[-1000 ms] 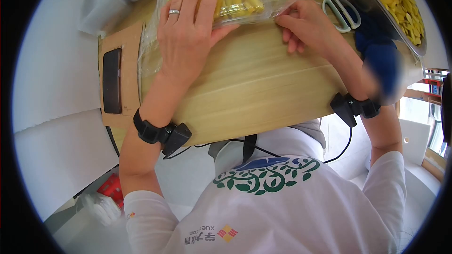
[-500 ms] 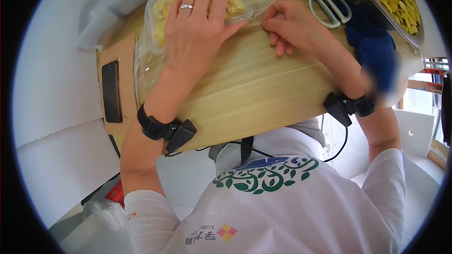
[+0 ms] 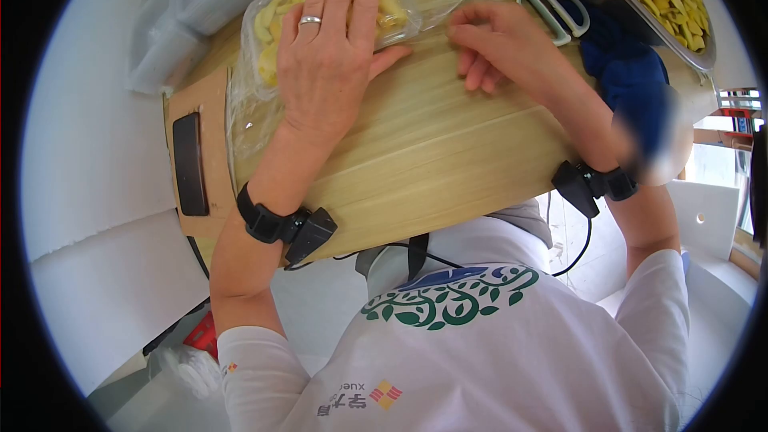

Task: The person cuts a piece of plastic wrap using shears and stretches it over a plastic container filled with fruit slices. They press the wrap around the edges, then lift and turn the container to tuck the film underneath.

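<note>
My left hand [image 3: 328, 60] lies flat, fingers stretched out, on top of a clear plastic container [image 3: 410, 22] filled with yellow slices [image 3: 266, 28]. A ring sits on one of its fingers. Thin clear plastic film [image 3: 250, 116] covers the container and spreads onto the table around it. To the right, my right hand [image 3: 504, 44] hovers by the film's edge with thumb and forefinger pinched together. Whatever may be between those fingertips is hidden. Scissors [image 3: 552, 12] with white-green handles lie just beyond that hand.
Stacked clear plastic boxes [image 3: 172, 48] stand at the far left. A dark phone [image 3: 190, 164] rests on brown cardboard [image 3: 216, 120]. At the upper right is a metal tray [image 3: 668, 40] of yellow slices, beside a dark blue cloth [image 3: 632, 76]. The wooden table [image 3: 416, 160] has its edge near my body.
The view has shifted slightly. My left hand stays on the container, and my right hand keeps its pinch in nearly the same place.
</note>
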Demonstrator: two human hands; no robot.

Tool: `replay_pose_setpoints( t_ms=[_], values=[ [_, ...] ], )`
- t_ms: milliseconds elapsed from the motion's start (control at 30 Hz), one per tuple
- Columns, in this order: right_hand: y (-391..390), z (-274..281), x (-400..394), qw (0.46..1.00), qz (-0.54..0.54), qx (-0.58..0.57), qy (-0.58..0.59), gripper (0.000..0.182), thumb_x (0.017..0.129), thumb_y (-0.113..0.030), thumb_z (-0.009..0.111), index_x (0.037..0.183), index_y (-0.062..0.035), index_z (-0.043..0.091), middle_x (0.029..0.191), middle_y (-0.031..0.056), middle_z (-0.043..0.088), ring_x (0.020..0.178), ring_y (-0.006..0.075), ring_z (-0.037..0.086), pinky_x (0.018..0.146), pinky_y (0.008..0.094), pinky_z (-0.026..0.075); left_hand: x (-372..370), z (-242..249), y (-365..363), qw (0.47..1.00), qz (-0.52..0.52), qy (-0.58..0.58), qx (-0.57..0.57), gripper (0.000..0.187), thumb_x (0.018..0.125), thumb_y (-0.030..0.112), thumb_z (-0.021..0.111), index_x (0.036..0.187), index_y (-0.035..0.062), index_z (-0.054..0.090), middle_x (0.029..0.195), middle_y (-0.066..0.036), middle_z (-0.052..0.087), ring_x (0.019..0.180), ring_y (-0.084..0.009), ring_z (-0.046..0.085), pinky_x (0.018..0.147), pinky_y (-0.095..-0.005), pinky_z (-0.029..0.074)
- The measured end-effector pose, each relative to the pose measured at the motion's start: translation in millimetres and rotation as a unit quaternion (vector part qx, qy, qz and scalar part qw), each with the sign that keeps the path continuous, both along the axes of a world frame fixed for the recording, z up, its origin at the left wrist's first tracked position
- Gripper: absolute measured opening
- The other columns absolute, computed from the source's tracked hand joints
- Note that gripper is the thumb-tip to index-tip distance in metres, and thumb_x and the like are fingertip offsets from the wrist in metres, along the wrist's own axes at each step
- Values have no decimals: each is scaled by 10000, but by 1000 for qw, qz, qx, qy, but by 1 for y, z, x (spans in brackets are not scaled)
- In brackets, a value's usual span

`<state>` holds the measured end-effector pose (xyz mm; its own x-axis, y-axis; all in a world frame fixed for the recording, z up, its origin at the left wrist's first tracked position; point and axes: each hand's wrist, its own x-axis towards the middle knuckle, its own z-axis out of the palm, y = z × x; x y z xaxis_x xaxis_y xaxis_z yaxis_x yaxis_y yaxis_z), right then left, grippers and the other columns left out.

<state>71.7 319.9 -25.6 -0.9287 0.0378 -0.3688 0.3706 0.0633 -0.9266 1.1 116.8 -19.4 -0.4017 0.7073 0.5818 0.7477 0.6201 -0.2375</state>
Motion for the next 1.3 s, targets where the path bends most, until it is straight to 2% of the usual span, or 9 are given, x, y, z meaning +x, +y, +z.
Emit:
replay_pose_setpoints(
  t_ms=[33,167,400,667,833,1067,1167,1233,1300],
  values=[
    [-2,1,-2,1000,-7,-16,17,250,884,-116,555,1048,72,572,715,131,648,530,170,639,417,251,476,0,0,0,1000,-2,0,-1,743,591,385,828,1200,54,558,1160,-67,597,1085,-255,569,894,-375,454],
    [-11,1,-13,999,-7,-38,15,278,891,-116,555,1089,79,565,722,128,646,536,170,640,427,251,484,2,2,0,1000,-9,-1,5,727,629,428,806,1193,38,562,1165,-74,599,1080,-262,570,896,-378,454],
    [-9,-4,-18,999,37,-11,19,202,898,-105,542,971,78,587,713,128,644,542,168,646,419,247,475,-3,-5,7,999,-12,38,29,642,712,474,762,1123,10,593,1099,-96,631,1029,-262,598,877,-377,463],
    [-8,0,-17,997,33,62,45,179,890,-113,544,884,62,583,657,110,641,502,149,632,398,247,456,-3,-6,10,998,5,60,26,613,701,466,773,1087,21,603,1063,-76,636,992,-235,603,847,-358,475],
    [-7,1,-15,984,46,151,80,162,857,-106,553,821,51,566,601,104,624,467,153,620,436,279,473,-4,-9,12,997,16,76,21,594,696,454,781,1070,29,603,1058,-71,635,990,-231,601,843,-357,476],
    [-7,-7,-15,981,23,161,105,162,864,-106,537,799,41,556,600,93,618,465,153,620,438,276,469,-3,-8,12,998,22,53,25,607,645,431,802,1048,28,592,1033,-66,626,971,-234,598,829,-361,473],
    [-5,-7,-11,989,-8,123,78,165,872,-120,539,798,27,556,617,91,621,469,153,619,425,250,454,-1,-6,11,999,28,38,18,635,618,435,804,1049,25,579,1050,-68,614,973,-235,594,832,-366,469],
    [-1,-8,-8,996,-36,53,59,191,896,-147,553,799,17,564,648,88,630,491,148,624,417,228,444,2,-3,12,998,42,36,14,649,607,439,802,1050,24,571,1068,-71,606,975,-235,592,834,-370,467],
    [1,-6,-2,998,-9,25,51,192,908,-153,556,825,19,585,681,88,641,529,143,633,446,226,463,6,3,10,998,59,-9,-15,707,604,444,796,1121,26,557,1123,-83,584,1028,-242,577,876,-392,451]
  ],
)
